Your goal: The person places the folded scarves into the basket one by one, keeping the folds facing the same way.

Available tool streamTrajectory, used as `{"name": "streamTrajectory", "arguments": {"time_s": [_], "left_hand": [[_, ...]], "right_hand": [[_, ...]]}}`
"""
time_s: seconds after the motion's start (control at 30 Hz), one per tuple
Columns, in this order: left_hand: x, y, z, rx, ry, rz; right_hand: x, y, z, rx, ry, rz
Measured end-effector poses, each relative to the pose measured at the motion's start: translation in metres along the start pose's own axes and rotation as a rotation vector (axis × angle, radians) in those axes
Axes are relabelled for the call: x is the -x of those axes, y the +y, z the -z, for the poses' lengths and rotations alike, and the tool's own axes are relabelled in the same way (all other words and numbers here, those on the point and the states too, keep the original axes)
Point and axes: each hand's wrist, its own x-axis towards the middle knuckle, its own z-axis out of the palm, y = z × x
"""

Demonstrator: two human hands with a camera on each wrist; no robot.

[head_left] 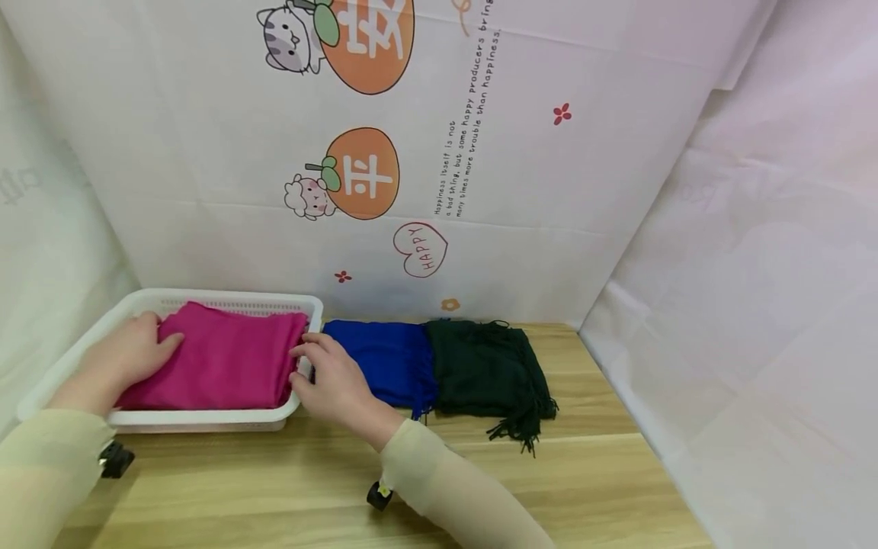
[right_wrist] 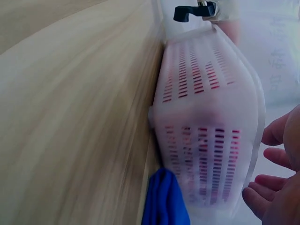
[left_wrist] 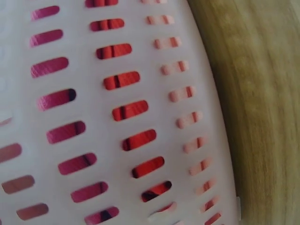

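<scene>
A folded magenta cloth lies in a white plastic basket at the left of the table. My left hand rests at the cloth's left edge, its thumb on the fabric. Over the basket's right rim, my right hand has its fingers spread by the cloth's right edge. In the right wrist view those loosely bent fingers reach past the rim. Through slots in the basket wall, magenta and red fabric shows in the left wrist view; the left hand is hidden there.
A folded blue scarf lies just right of the basket, and a dark green fringed scarf adjoins it. Behind the wooden table hangs a white printed cloth backdrop. White sheets stand at both sides.
</scene>
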Motion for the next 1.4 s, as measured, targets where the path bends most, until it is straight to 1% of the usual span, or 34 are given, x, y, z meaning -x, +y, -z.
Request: {"name": "streamTrajectory", "arguments": {"time_s": [0.17, 0.23, 0.3, 0.43, 0.53, 0.63, 0.73, 0.87, 1.17, 1.33, 1.4], "left_hand": [[0.006, 0.000, -0.001, -0.041, 0.048, 0.034], [0.008, 0.004, -0.001, -0.050, 0.067, 0.039], [0.011, 0.011, 0.000, -0.055, 0.078, 0.039], [0.016, 0.031, 0.001, -0.066, 0.082, 0.051], [0.017, 0.043, -0.002, -0.080, 0.078, 0.068], [0.019, 0.054, -0.006, -0.095, 0.086, 0.069], [0.020, 0.065, -0.008, -0.100, 0.097, 0.054], [0.022, 0.079, -0.012, -0.088, 0.094, 0.023], [0.023, 0.105, -0.026, -0.051, 0.088, -0.015], [0.022, 0.118, -0.027, -0.035, 0.080, -0.036], [0.022, 0.124, -0.027, -0.026, 0.093, -0.045]], "right_hand": [[0.008, 0.012, 0.002, -0.036, -0.013, -0.018], [0.011, 0.018, 0.003, -0.051, -0.016, -0.030], [0.013, 0.023, 0.006, -0.063, -0.021, -0.043], [0.016, 0.033, 0.013, -0.088, -0.016, -0.076], [0.018, 0.040, 0.019, -0.112, -0.008, -0.099], [0.023, 0.047, 0.023, -0.131, -0.003, -0.125], [0.029, 0.056, 0.028, -0.132, 0.006, -0.149], [0.037, 0.069, 0.033, -0.125, 0.022, -0.167], [0.051, 0.094, 0.051, -0.126, 0.053, -0.200], [0.057, 0.109, 0.061, -0.107, 0.083, -0.211], [0.060, 0.116, 0.066, -0.100, 0.102, -0.217]]}}
